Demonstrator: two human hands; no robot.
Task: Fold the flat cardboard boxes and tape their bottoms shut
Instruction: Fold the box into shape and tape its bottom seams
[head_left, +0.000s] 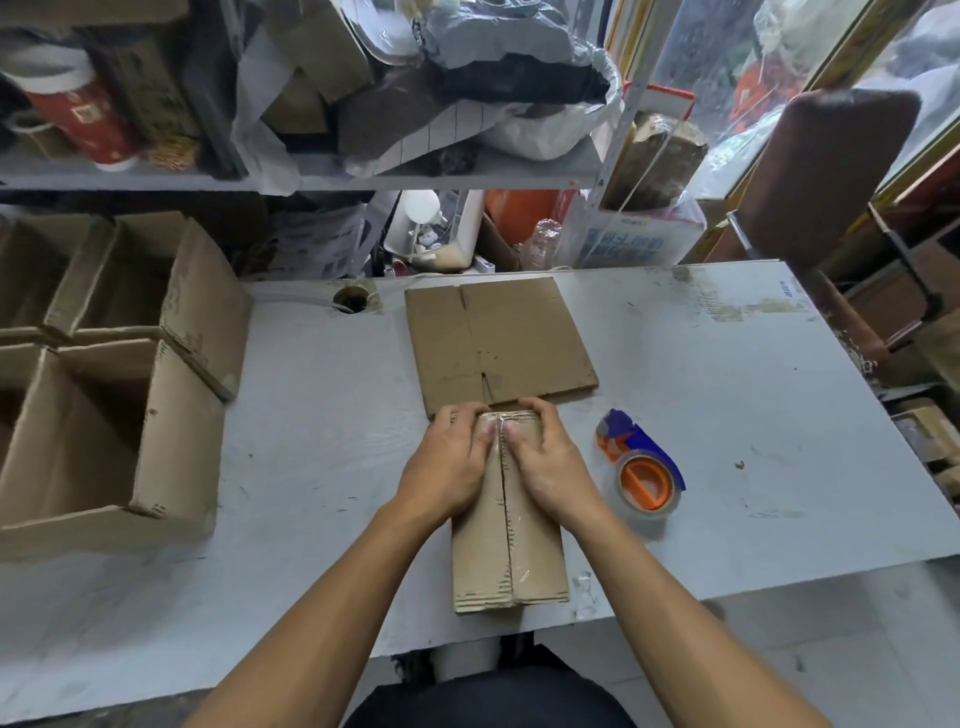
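Packing stockroom: cluttered shelves (311, 179), cardboard boxes (130, 415).

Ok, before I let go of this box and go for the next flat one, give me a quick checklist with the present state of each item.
1. Tape over the centre seam of the box: clear tape shows along it, ok.
2. Tape end pressed over the far edge: left hand and right hand both press there, thumbs beside the seam, ok.
3. Tape end stuck down the far side: hidden, cannot tell.
4. Tape dispenser within reach: lies on the table right of the box, ok.
5. Next flat cardboard ready: lies just beyond the box, ok.
6. Room among the finished boxes at left: cannot tell.
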